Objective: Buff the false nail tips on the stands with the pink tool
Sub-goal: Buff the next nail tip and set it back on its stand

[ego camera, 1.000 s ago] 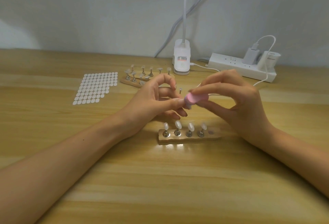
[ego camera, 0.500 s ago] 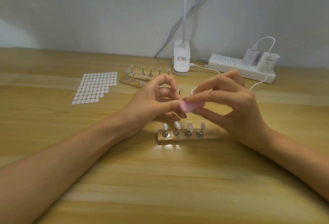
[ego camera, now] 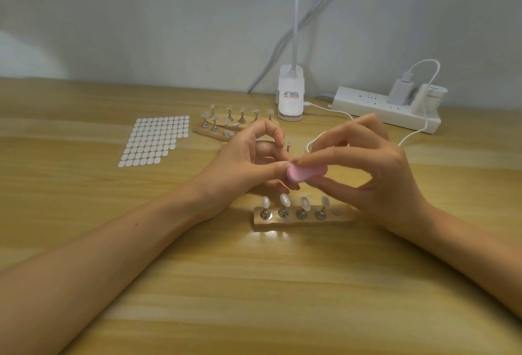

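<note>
Head view: bare left hand (ego camera: 243, 162) and right hand (ego camera: 378, 171) meet above the pale wooden table (ego camera: 254, 284), just behind the near holder.
Right grip: index finger and thumb pinch the rounded pink buffing tool (ego camera: 306, 174) by its long edges.
Left grip: thumb and curled fingers close at the tool's left end, apparently round a small metal stand (ego camera: 288, 146). Only its peg shows; the tip on it is hidden behind the tool.
Holder: light wooden strip base (ego camera: 299, 223) with four translucent oval false nail tips (ego camera: 284, 200) upright on metal stands. Its rightmost socket (ego camera: 336, 212) is empty.
Step (judged): buffing the one tip lifted from that socket.
Technique: keep the left pinch firm and low on the stand. Use short, light strokes with the tool flat to the curve, and rotate the stand for the edges.
Risk: the tip may pop off its mount under pressure.
</note>
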A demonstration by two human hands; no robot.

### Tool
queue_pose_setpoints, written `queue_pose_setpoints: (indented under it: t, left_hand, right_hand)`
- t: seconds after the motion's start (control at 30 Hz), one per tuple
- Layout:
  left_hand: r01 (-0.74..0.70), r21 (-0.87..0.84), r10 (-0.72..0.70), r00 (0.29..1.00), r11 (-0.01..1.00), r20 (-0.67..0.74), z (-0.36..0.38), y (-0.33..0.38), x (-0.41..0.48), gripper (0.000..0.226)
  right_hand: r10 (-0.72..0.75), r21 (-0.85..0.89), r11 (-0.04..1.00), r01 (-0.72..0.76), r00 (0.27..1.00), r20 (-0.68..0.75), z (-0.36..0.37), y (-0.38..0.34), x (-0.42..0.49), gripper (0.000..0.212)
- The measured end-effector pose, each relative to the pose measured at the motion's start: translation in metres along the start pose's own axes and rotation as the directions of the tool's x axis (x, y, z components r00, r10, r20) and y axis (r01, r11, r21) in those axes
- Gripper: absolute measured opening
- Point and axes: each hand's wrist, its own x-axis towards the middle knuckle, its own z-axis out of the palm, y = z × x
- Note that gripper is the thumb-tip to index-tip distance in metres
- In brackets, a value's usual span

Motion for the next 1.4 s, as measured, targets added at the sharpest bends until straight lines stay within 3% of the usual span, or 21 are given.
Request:
queue_pose_setpoints:
  t: [0.2,0.63,0.93,1.4]
  left_hand:
    - [-0.001,-0.033,0.001,1.0,0.999,0.008,0.002,0.003,-0.001,0.036]
    - [0.004,-0.069,-0.004,1.0,0.998,-0.009,0.001,0.001,-0.001,0.034]
    - [0.005,-0.085,-0.005,1.0,0.996,0.002,0.0,0.0,0.0,0.037]
    - [0.024,-0.047,-0.025,0.999,0.999,-0.02,0.002,0.002,-0.001,0.041]
  right_hand:
    - [0.11,0.019,0.994,-0.109,0.993,-0.033,-0.002,0.005,0.0,0.017]
    - [0.283,0.277,0.924,-0.262,0.959,-0.036,-0.002,0.012,-0.002,0.022]
    - [0.216,0.302,0.93,-0.208,0.976,0.005,0.001,0.013,-0.001,0.022]
    - [0.068,0.159,0.985,-0.071,0.997,0.025,0.0,0.009,-0.002,0.019]
